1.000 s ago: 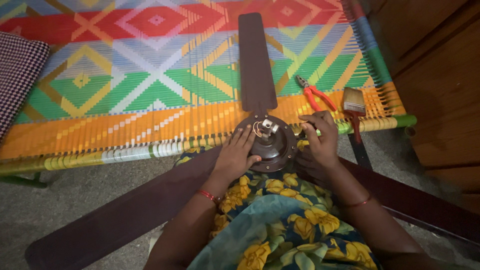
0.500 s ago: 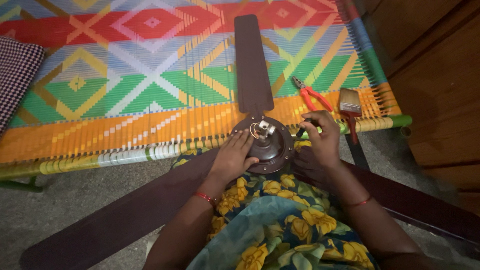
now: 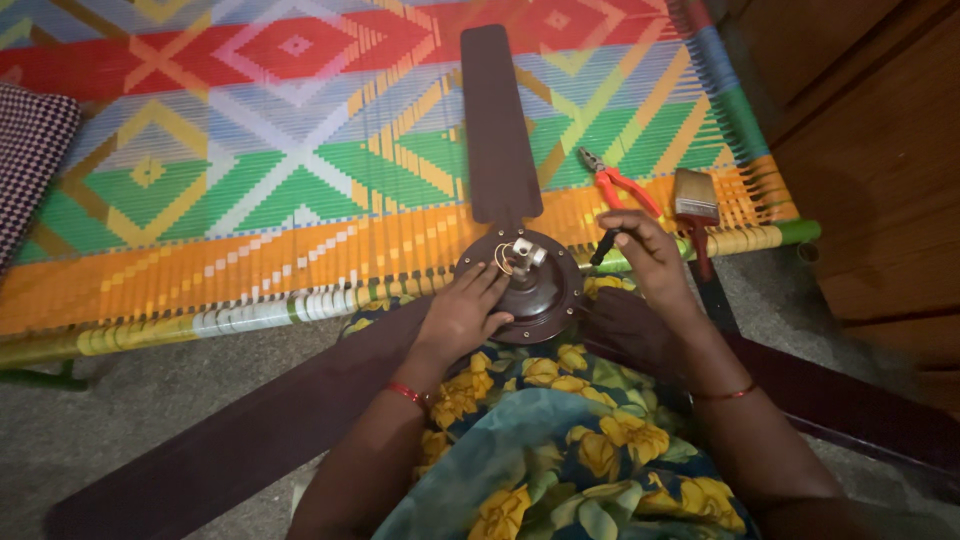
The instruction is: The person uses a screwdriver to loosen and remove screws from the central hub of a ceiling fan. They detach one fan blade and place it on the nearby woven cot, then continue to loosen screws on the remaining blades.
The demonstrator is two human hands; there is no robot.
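Head view looks down on the brown ceiling fan's motor hub [image 3: 530, 290], resting on my lap against the edge of the woven cot [image 3: 250, 200]. My left hand [image 3: 460, 318] lies flat and open on the hub's left side, steadying it. My right hand [image 3: 648, 255] pinches a small dark tool [image 3: 603, 247] just right of the hub. Pressing the hub firmly down should keep it from turning. Red-handled pliers [image 3: 618, 185] and a paintbrush [image 3: 694, 205] lie nearby.
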